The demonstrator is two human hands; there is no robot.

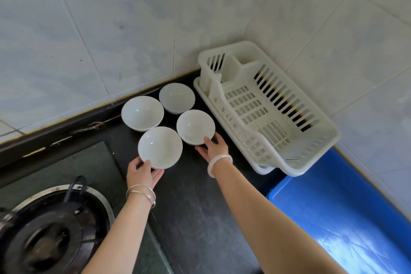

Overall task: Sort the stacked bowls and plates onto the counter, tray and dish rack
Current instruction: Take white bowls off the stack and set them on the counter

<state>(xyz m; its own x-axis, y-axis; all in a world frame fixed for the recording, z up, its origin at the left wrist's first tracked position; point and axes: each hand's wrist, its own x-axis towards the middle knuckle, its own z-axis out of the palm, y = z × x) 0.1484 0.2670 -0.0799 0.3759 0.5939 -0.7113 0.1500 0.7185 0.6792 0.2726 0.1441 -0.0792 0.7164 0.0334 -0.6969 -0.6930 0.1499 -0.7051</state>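
Note:
Several white bowls stand upright on the dark counter (193,202) in a cluster near the wall. My left hand (142,173) grips the near rim of the front left bowl (160,147). My right hand (213,147) holds the near rim of the front right bowl (195,127). Behind them sit a back left bowl (142,112) and a back right bowl (176,97), both untouched. The white plastic dish rack (315,149) stands empty to the right, against the tiled wall. A blue tray (338,213) lies at the lower right. No plates are in view.
A gas stove burner (46,231) with its dark glass top fills the lower left. Tiled walls (133,29) meet in a corner behind the bowls and rack. The rack rests on a white drip tray (262,170).

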